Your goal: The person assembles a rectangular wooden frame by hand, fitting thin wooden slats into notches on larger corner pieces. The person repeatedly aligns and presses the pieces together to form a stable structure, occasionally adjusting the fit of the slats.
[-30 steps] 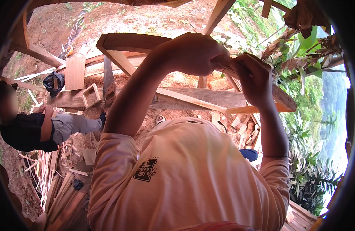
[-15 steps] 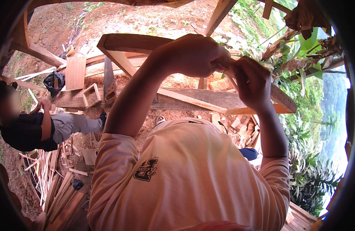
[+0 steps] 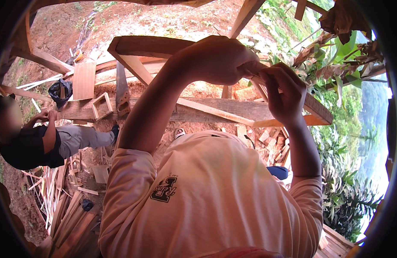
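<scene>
My left hand (image 3: pixel 222 60) is raised in front of me, bent at the wrist, its fingers closed. My right hand (image 3: pixel 286 92) meets it, thumb and fingers pinched together. Both hands come together over a small spot where what they grip is mostly hidden by the fingers. Behind and below them a large four-sided wooden frame (image 3: pixel 215 112) spans from upper left to right, its far side passing out of sight behind my hands. A narrow wooden strip shows between the hands. I cannot tell whether they touch the frame.
A thick plank bench (image 3: pixel 80 111) runs across, with a handsaw (image 3: pixel 123 92), a small wooden frame (image 3: pixel 102 106) and a flat board (image 3: pixel 84 81) on or against it. At left stands another person (image 3: pixel 30 144), hands together. Wood strips (image 3: pixel 56 193) and offcuts (image 3: pixel 273 144) litter the ground.
My hands have shifted slightly, the right one a little outward, and the fingers' pinch has turned a bit. The other person's hands have risen slightly.
</scene>
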The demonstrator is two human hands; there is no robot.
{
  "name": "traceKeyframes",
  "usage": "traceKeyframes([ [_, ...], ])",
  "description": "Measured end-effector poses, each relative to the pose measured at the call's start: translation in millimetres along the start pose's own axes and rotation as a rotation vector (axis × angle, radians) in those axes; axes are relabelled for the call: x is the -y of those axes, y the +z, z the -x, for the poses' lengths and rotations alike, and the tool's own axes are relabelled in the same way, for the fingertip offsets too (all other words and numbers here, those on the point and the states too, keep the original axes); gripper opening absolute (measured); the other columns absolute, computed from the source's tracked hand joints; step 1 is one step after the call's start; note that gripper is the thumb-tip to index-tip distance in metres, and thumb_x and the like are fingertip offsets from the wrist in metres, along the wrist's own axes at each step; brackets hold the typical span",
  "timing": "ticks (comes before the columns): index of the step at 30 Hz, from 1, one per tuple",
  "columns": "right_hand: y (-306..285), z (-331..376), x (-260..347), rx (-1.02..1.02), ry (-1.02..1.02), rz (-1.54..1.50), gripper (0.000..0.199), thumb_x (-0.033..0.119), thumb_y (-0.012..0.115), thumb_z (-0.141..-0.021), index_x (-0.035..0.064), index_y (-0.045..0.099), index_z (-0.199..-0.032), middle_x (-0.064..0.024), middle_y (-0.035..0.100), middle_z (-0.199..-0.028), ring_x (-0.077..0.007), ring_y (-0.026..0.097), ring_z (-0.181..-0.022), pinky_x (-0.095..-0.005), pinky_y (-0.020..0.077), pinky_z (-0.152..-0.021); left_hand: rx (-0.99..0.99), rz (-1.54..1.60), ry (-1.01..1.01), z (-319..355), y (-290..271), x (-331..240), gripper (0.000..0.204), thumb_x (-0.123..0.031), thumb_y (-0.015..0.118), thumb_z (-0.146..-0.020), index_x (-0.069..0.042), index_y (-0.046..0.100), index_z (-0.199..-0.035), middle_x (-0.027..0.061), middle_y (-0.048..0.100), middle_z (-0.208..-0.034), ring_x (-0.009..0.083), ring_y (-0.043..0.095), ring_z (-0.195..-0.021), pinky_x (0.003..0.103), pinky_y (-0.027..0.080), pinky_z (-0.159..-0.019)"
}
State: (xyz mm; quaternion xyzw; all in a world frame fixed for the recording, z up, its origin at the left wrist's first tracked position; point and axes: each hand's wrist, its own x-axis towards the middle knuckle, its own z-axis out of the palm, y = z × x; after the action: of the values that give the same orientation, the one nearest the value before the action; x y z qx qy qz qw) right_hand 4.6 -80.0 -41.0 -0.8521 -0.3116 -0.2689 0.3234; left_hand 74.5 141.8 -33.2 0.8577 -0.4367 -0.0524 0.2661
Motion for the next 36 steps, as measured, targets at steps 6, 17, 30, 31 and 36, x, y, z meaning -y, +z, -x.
traceKeyframes([
  [6, 1.6, -1.8, -1.0, 0.002, 0.02, 0.004, 0.003, -0.004, 0.073, -0.091, -0.0032, 0.072, -0.094, -0.0126, 0.061, -0.072, -0.0244, 0.059, -0.06, -0.036, 0.0469, -0.056, -0.001, -0.02, -0.003, -0.9, 0.1, 0.7, 0.029, -0.025, 0.066, -0.099, -0.017, 0.074, -0.126, 0.0143, 0.077, -0.11, 0.0365, 0.072, -0.105, 0.048, 0.056, -0.092],
  [17, 3.7, -0.5, 3.7, 0.263, -0.285, -0.109, 0.008, -0.006, 0.077, -0.084, -0.0007, 0.071, -0.086, -0.0122, 0.064, -0.075, -0.0274, 0.064, -0.064, -0.0376, 0.051, -0.058, -0.037, -0.127, -0.034, -2.2, 0.4, 5.7, 0.031, -0.025, 0.069, -0.096, -0.015, 0.074, -0.126, 0.0163, 0.076, -0.106, 0.0383, 0.072, -0.101, 0.049, 0.056, -0.088],
  [30, 5.2, -0.1, 3.2, -0.046, 0.111, -0.044, 0.006, -0.004, 0.071, -0.093, -0.0002, 0.074, -0.096, -0.0074, 0.064, -0.077, -0.0109, 0.051, -0.057, -0.0287, 0.0387, -0.051, -0.01, -0.052, -0.01, -2.3, -1.0, -0.2, 0.021, -0.022, 0.067, -0.096, -0.012, 0.073, -0.113, 0.0179, 0.074, -0.098, 0.0402, 0.071, -0.095, 0.052, 0.055, -0.084],
  [31, 5.1, 0.3, 2.9, -0.046, 0.114, -0.036, 0.006, -0.004, 0.071, -0.093, -0.0002, 0.074, -0.096, -0.0073, 0.064, -0.077, -0.0109, 0.05, -0.056, -0.0287, 0.0384, -0.051, -0.017, -0.052, -0.008, -2.1, -0.3, -0.3, 0.02, -0.021, 0.067, -0.095, -0.012, 0.073, -0.112, 0.0179, 0.074, -0.097, 0.0403, 0.071, -0.095, 0.052, 0.054, -0.084],
  [36, 6.2, -0.4, 4.2, -0.041, 0.119, 0.009, 0.006, -0.005, 0.071, -0.093, 0.0003, 0.073, -0.095, -0.0071, 0.064, -0.077, -0.0109, 0.049, -0.056, -0.0285, 0.0384, -0.051, -0.01, -0.041, -0.021, -2.6, -0.8, 0.9, 0.02, -0.016, 0.066, -0.092, -0.011, 0.073, -0.11, 0.0178, 0.074, -0.095, 0.0401, 0.071, -0.093, 0.051, 0.054, -0.082],
])
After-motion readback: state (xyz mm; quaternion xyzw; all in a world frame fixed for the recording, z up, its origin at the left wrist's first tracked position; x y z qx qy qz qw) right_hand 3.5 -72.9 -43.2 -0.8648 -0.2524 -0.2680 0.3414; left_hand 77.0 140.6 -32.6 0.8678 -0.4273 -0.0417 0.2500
